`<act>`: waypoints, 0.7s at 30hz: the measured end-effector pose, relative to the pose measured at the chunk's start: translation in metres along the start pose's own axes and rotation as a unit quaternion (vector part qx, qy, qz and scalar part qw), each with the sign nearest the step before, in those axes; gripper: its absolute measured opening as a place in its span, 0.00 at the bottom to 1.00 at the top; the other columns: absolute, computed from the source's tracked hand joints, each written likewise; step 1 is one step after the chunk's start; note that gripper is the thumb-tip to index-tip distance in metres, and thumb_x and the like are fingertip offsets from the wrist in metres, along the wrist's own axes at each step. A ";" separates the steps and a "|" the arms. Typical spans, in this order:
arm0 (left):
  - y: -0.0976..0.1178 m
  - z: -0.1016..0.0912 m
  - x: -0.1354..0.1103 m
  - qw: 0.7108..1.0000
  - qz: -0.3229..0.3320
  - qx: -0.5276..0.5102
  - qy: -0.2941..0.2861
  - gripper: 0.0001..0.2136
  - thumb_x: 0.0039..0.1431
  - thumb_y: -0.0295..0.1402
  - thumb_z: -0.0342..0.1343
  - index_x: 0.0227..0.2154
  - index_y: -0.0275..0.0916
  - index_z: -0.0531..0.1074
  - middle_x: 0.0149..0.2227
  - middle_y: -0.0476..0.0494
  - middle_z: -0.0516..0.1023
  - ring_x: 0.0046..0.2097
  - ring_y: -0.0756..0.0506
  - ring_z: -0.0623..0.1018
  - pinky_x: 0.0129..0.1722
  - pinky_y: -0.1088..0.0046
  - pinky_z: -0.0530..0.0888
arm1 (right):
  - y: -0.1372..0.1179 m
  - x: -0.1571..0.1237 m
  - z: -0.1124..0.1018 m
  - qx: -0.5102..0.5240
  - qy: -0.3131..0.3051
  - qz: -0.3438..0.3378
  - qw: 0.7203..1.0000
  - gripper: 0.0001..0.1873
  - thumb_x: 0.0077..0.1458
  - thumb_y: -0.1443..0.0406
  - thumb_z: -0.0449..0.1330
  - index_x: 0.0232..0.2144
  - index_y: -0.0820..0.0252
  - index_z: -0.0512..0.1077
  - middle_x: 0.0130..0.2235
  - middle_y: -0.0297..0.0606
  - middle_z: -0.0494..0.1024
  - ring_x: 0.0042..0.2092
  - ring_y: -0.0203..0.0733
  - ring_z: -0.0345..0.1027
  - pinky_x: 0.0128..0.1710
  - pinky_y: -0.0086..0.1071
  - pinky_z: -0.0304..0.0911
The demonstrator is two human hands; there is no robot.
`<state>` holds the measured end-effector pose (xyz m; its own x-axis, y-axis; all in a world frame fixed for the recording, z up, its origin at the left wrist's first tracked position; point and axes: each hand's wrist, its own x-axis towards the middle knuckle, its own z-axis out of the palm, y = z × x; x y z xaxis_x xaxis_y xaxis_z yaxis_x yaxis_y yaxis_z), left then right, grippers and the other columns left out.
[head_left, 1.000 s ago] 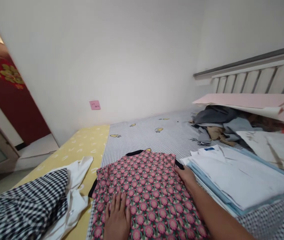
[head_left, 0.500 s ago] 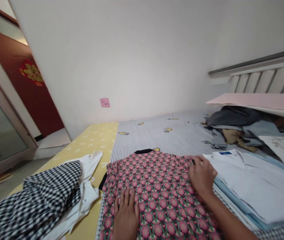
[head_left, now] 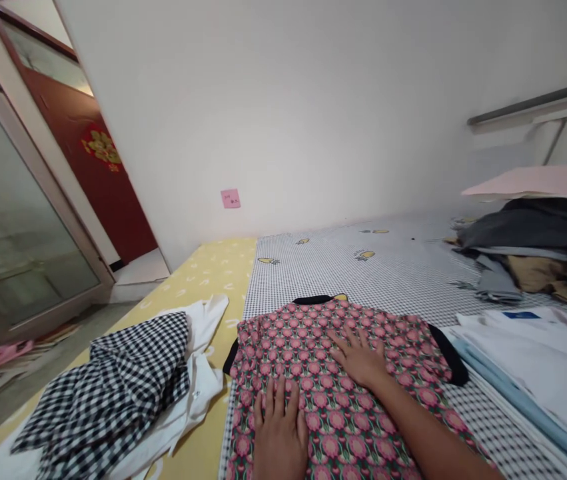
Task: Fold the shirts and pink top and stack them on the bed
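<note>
My left hand [head_left: 280, 433] is bare, with slim, plain fingers and a smooth back. Just behind it the wrist is bare too, as far as it shows before the lower edge of the view cuts it off. My right hand [head_left: 360, 360] is bare as well, its fingers and back plain. Behind that hand my forearm [head_left: 413, 427] is uncovered along all of its visible length and grows broader away from the wrist. The nails on both hands are too small to make out.
</note>
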<state>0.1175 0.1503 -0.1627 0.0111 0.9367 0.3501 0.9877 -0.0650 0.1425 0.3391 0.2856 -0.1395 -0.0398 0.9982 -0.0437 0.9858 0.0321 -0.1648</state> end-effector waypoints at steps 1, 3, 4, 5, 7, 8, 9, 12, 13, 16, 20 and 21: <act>0.000 0.001 -0.001 1.000 0.001 -0.004 0.002 0.21 0.66 0.40 0.49 0.61 0.57 0.67 0.67 0.51 0.65 0.67 0.36 0.67 0.65 0.43 0.64 | 0.002 0.008 0.000 -0.004 0.001 0.013 1.000 0.29 0.67 0.46 0.40 0.68 0.30 0.50 0.74 0.33 0.46 0.73 0.62 0.35 0.64 0.72 0.26; -0.002 0.007 -0.002 1.000 0.000 -0.012 0.015 0.21 0.66 0.41 0.50 0.61 0.58 0.66 0.67 0.52 0.64 0.67 0.36 0.66 0.66 0.43 0.64 | 0.005 0.022 0.000 -0.006 -0.002 0.031 0.999 0.30 0.66 0.44 0.39 0.68 0.30 0.49 0.74 0.34 0.44 0.73 0.63 0.33 0.63 0.73 0.26; -0.003 0.010 -0.003 1.000 -0.001 -0.019 0.025 0.21 0.66 0.42 0.50 0.61 0.59 0.65 0.67 0.52 0.64 0.67 0.36 0.66 0.66 0.44 0.63 | 0.006 0.028 -0.001 -0.005 -0.002 0.039 0.999 0.30 0.66 0.43 0.39 0.69 0.30 0.48 0.75 0.35 0.43 0.73 0.63 0.33 0.63 0.72 0.27; -0.005 0.013 -0.004 0.999 -0.001 -0.027 0.034 0.21 0.66 0.44 0.51 0.62 0.59 0.64 0.67 0.52 0.65 0.67 0.36 0.67 0.66 0.44 0.63 | 0.007 0.033 -0.002 -0.002 -0.002 0.047 0.999 0.31 0.66 0.43 0.39 0.69 0.30 0.47 0.75 0.36 0.42 0.73 0.63 0.33 0.63 0.72 0.29; -0.007 0.020 -0.005 0.998 0.003 -0.042 0.048 0.23 0.65 0.47 0.51 0.62 0.60 0.63 0.67 0.50 0.65 0.66 0.35 0.67 0.65 0.44 0.64 | 0.008 0.042 -0.008 0.006 -0.006 0.067 0.998 0.32 0.65 0.42 0.39 0.69 0.31 0.46 0.75 0.37 0.41 0.73 0.64 0.33 0.64 0.71 0.30; -0.007 0.022 -0.006 0.998 0.008 -0.047 0.052 0.23 0.65 0.48 0.51 0.63 0.60 0.62 0.67 0.49 0.65 0.66 0.35 0.67 0.65 0.44 0.65 | 0.006 0.044 -0.012 0.012 -0.014 0.079 0.997 0.32 0.65 0.42 0.39 0.69 0.31 0.47 0.75 0.38 0.41 0.73 0.65 0.33 0.64 0.72 0.30; -0.007 0.024 -0.006 0.997 0.011 -0.050 0.056 0.23 0.65 0.48 0.51 0.63 0.60 0.62 0.66 0.48 0.66 0.66 0.35 0.68 0.64 0.44 0.66 | 0.002 0.044 -0.018 0.018 -0.026 0.092 0.995 0.33 0.65 0.42 0.39 0.69 0.33 0.48 0.75 0.40 0.42 0.73 0.66 0.35 0.63 0.73 0.30; -0.002 0.030 -0.008 0.995 -0.006 -0.050 0.087 0.23 0.65 0.47 0.53 0.62 0.59 0.65 0.66 0.47 0.68 0.66 0.35 0.67 0.64 0.43 0.65 | -0.023 0.031 -0.030 -0.003 0.002 0.094 0.996 0.33 0.66 0.49 0.45 0.70 0.39 0.49 0.74 0.47 0.46 0.71 0.68 0.42 0.63 0.72 0.36; 0.001 0.032 -0.008 0.994 -0.012 -0.049 0.097 0.23 0.64 0.48 0.53 0.61 0.59 0.66 0.66 0.47 0.68 0.66 0.35 0.67 0.64 0.43 0.65 | -0.035 0.023 -0.031 -0.020 0.046 0.066 0.997 0.33 0.65 0.52 0.47 0.71 0.42 0.49 0.74 0.48 0.46 0.71 0.67 0.43 0.64 0.70 0.38; 0.006 0.042 -0.009 0.994 -0.024 -0.033 0.106 0.24 0.63 0.50 0.53 0.61 0.59 0.66 0.66 0.49 0.67 0.66 0.35 0.67 0.64 0.43 0.64 | -0.076 -0.002 -0.017 -0.041 0.104 -0.118 0.987 0.32 0.66 0.56 0.48 0.70 0.40 0.49 0.74 0.41 0.47 0.73 0.59 0.40 0.67 0.62 0.39; 0.008 0.060 -0.010 0.993 -0.042 -0.016 0.106 0.25 0.59 0.46 0.58 0.60 0.56 0.69 0.66 0.46 0.67 0.66 0.33 0.67 0.66 0.43 0.61 | -0.118 0.000 0.014 -0.015 -0.027 -0.256 0.966 0.30 0.67 0.47 0.41 0.69 0.32 0.50 0.73 0.31 0.50 0.73 0.58 0.39 0.67 0.65 0.36; 0.008 0.064 -0.010 0.993 -0.043 -0.014 0.110 0.25 0.59 0.44 0.59 0.60 0.56 0.70 0.66 0.45 0.67 0.66 0.33 0.67 0.66 0.43 0.60 | -0.126 0.009 0.019 -0.015 -0.027 -0.249 0.968 0.30 0.67 0.46 0.41 0.69 0.33 0.50 0.73 0.31 0.48 0.73 0.59 0.37 0.67 0.66 0.35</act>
<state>0.1352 0.1626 -0.2246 -0.1098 0.8418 0.5286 0.9787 -0.0013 0.2054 0.2118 0.2896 -0.1377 -0.5185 0.8549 -0.0182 0.8468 0.5104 -0.1497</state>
